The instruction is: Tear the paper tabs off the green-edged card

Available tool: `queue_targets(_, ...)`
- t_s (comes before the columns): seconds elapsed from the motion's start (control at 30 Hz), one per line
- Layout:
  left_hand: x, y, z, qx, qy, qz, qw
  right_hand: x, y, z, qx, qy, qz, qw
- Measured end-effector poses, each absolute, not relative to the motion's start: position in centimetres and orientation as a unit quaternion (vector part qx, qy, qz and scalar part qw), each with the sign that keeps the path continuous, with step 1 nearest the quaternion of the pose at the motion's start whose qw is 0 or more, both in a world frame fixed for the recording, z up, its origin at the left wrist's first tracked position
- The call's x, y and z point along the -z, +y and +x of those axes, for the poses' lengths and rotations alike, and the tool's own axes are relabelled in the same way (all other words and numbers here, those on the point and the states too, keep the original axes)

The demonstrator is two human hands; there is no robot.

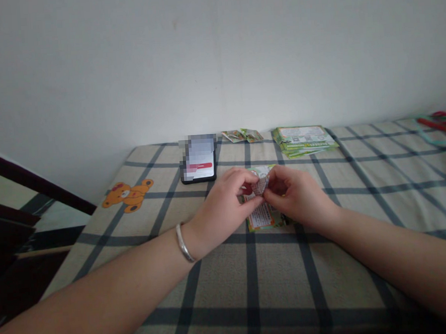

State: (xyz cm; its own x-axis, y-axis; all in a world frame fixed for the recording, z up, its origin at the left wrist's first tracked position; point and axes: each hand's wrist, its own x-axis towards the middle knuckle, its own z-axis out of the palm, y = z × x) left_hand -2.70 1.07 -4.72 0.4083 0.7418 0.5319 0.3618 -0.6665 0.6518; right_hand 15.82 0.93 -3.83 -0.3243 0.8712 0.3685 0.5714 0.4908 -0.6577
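Observation:
A small whitish printed piece [261, 185], like paper or a packet, is pinched between both hands at the middle of the table. My left hand [223, 205], with a silver bangle on the wrist, has thumb and fingers closed on its left side. On the opposite side, my right hand [306, 199] grips it with thumb and forefinger. Directly beneath lies a green and orange printed card [260, 217], partly hidden by the hands. Whether the small piece is joined to that card, I cannot tell.
A black-cased phone [200, 163] lies beyond my left hand. Near the wall are small picture cards [241, 135] and a stack of green printed cards [304, 139]. A bear sticker [129, 195] marks the checked tablecloth [223, 288]. Red and green items [445, 125] lie far right.

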Motion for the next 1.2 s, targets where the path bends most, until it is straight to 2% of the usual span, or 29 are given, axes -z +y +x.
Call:
queue_targets(0.23, 4.7, 1.1, -2.7, -0.409, 0.352, 0.812, 0.221, 3.0, 0.7, 15.7, -0.168, -0.812, -0.470, 0.303)
queue_targets(0.47, 4.9, 1.4, -2.8, -0.412, 0.356, 0.789, 0.286, 3.3, 0.6, 16.1, -0.154, -0.803, -0.466, 0.338)
queue_targets(0.7, 4.3, 1.7, -3.3, -0.388, 0.370, 0.808, 0.246, 4.1, 1.3, 16.8, -0.234, -0.771, -0.467, 0.364)
queue_targets(0.9, 4.6, 2.2, -3.8, -0.346, 0.351, 0.848, 0.196, 4.0, 1.6, 17.3, -0.239, -0.794, -0.455, 0.324)
queue_targets(1.2, 5.1, 2.9, -4.1, -0.328, 0.293, 0.893, 0.099, 4.3, 2.7, 18.2, -0.119, -0.868, -0.381, 0.295)
